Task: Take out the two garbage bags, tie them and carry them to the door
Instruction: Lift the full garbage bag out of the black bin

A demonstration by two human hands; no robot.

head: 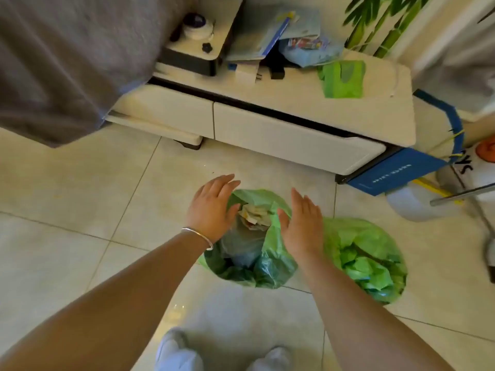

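On the tiled floor (pixel 80 199), just in front of the white low cabinet (pixel 294 129), two green garbage bags sit side by side, both untied. Near bag (pixel 270 266) is open at the top, crumpled paper waste (pixel 254 214) and a darker inner bag visible in the mouth. Second bag (pixel 375 266) is just to its right, stuffed with crumpled green plastic, mouth loosely open. Left hand (pixel 214 210) hovers over the left rim of the near bag, palm down, fingers straight and close together, thumb out toward the opening; silver bangle (pixel 198 236) on that wrist. Right hand (pixel 302 223) is at the right rim of the same bag, palm facing inward, fingers extended and pressed together. Neither hand is gripping anything (thumb of the right hand is near the plastic edge, contact cannot be told). Both bare forearms reach in from the bottom of the view. Cabinet top carries a folded green plastic bag (pixel 342 79) and a pile of papers and packets (pixel 284 36). Grey fabric (pixel 67 62) hangs at upper left. Blue box (pixel 393 172) sits at the cabinet's right end. Light-coloured shoes (pixel 176 354) at bottom edge, blurred.
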